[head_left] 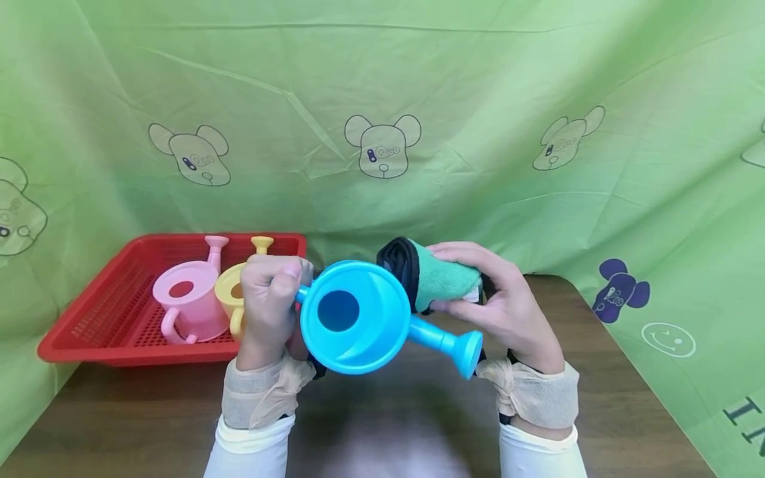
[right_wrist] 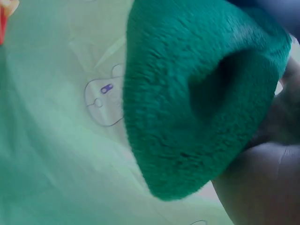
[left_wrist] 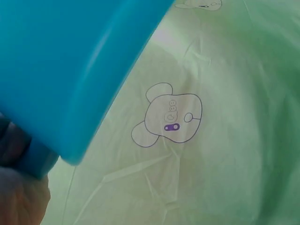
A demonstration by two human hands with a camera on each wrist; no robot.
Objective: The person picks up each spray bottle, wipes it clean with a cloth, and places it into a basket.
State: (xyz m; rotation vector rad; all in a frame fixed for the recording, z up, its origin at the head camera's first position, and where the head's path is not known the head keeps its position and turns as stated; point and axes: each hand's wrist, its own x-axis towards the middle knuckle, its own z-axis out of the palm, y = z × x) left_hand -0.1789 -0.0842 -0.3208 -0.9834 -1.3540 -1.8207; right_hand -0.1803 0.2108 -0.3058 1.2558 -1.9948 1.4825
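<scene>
My left hand (head_left: 271,299) grips the handle of a blue watering can (head_left: 382,325), held up over the table with its spout pointing right and down. In the left wrist view the can's smooth blue side (left_wrist: 70,65) fills the upper left. My right hand (head_left: 502,292) holds a folded green cloth (head_left: 445,275) with black edging, between thumb and fingers. The cloth's dark end is against or just behind the can's right rim; I cannot tell whether they touch. Up close in the right wrist view, the fuzzy green cloth (right_wrist: 173,117) hangs in a fold.
A red plastic basket (head_left: 89,332) stands at the left of the brown wooden table (head_left: 603,398). In it are a pink watering can (head_left: 194,312) and a yellow watering can (head_left: 227,289), partly behind my left hand. A green printed curtain (head_left: 466,79) hangs behind the table.
</scene>
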